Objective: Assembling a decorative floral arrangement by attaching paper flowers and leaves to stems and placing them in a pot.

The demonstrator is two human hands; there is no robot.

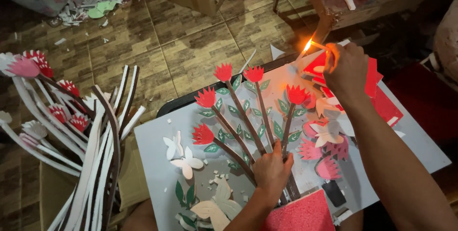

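Left hand (272,171) grips the gathered brown stems of a foam flower bunch (238,111), fingers closed around them near the worktop's near edge. Five red blooms fan out from the grip toward the far edge, green leaves along each stem.

Right hand (346,71) is raised over the far right corner of the grey worktop (152,164), fingers pinched on a thin stick (318,46) with a small flame (307,46) burning at its far tip. Flame sits clear of the flowers, just beyond the worktop's far edge.

Under the right forearm: loose red foam sheets (381,99) at the right edge, plus pink and white flower cutouts (329,138) in a heap. A black rectangular object (334,194) lies near the near right corner, beside a pink foam block (300,214) at the near edge.

Left part of worktop: white butterfly cutouts (183,157), green leaf cutouts (183,193), small white scraps.

Off the worktop, left: a cardboard box (52,188) on the tiled floor (191,40), holding many finished long-stem foam flowers (71,131), white and brown stems, red and pink heads leaning out leftward. Paper scraps (90,9) are strewn on the floor at far left.
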